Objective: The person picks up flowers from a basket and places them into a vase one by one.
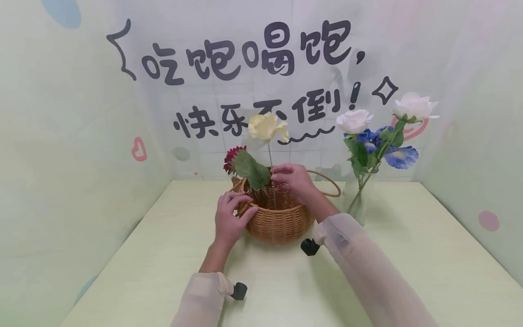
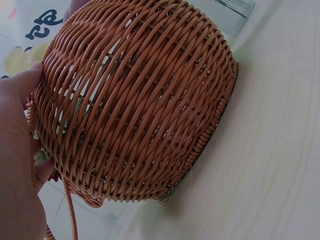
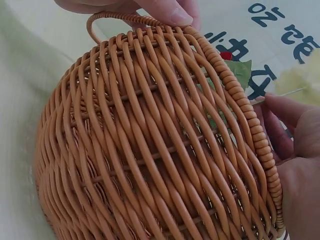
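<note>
The yellow flower (image 1: 263,127) stands nearly upright over the wicker basket (image 1: 279,227), its stem (image 1: 270,155) reaching down inside, pinched between the thumb and fingers of the right hand (image 1: 295,182). The left hand (image 1: 231,215) grips the basket at its left rim. A red flower (image 1: 233,160) and green leaves (image 1: 257,173) lean over the basket's left side. The basket sits on the pale table (image 1: 163,259); to its right, a glass vase (image 1: 358,206) holds white flowers (image 1: 354,121) and blue ones, before a lettered wall (image 1: 245,22)
</note>
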Demonstrator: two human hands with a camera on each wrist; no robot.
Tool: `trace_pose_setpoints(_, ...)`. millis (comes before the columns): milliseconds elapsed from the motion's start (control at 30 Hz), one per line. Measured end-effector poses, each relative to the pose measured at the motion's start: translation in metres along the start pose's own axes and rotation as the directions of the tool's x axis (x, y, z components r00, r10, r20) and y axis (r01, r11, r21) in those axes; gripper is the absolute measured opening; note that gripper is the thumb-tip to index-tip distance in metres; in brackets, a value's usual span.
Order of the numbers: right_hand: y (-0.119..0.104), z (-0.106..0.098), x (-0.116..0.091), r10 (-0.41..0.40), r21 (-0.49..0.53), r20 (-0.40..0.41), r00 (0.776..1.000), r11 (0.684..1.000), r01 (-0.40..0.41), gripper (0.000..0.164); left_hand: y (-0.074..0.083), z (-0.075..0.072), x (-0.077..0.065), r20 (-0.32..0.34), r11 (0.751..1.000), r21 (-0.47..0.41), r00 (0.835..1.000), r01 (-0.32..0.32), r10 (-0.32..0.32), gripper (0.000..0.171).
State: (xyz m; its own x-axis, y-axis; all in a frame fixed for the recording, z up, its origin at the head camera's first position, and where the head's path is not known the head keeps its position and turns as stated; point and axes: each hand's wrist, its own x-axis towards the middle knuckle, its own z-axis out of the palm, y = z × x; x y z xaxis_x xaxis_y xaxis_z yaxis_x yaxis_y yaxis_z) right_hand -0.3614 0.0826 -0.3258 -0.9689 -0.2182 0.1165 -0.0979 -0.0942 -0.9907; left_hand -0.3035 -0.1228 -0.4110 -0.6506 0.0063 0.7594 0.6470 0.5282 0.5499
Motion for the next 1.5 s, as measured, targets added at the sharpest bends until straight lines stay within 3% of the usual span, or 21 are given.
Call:
trace_pose_setpoints(233,-0.004,-0.005,-0.004,-0.089,0.023,-0.052,0.995,0.996,0.090,0.028,0.001,0.003,0.002,0.001,1.000,-0.008,1.000,0.003,-0.003,0.025)
trace_pose_setpoints(600,-0.014,-0.010,-0.014,-0.240,0.051,-0.134,0.962,0.967,0.248,0.026,0.003,0.008,0.007,0.014,0.999,-0.041,1.000,0.011,-0.011,0.025)
trace_pose_setpoints(800,-0.022,-0.013,-0.023,-0.303,0.010,-0.184,0.935,0.951,0.311,0.026,0.002,0.005,0.008,0.011,0.999,-0.032,1.000,0.009,-0.009,0.024)
trace_pose_setpoints(1033,-0.034,-0.018,-0.036,-0.348,0.082,-0.277,0.896,0.920,0.383,0.026,-0.001,0.003,0.003,0.015,1.000,-0.016,1.000,0.027,-0.027,0.025)
trace_pose_setpoints(1233,-0.040,-0.029,-0.044,-0.403,0.070,-0.314,0.860,0.893,0.444,0.016,-0.003,0.002,0.001,0.016,1.000,-0.012,1.000,0.023,-0.022,0.025)
trace_pose_setpoints(1500,-0.044,-0.038,-0.057,-0.439,0.102,-0.309,0.844,0.867,0.488,0.019,-0.004,-0.002,-0.001,0.003,1.000,-0.005,1.000,0.018,-0.018,0.023)
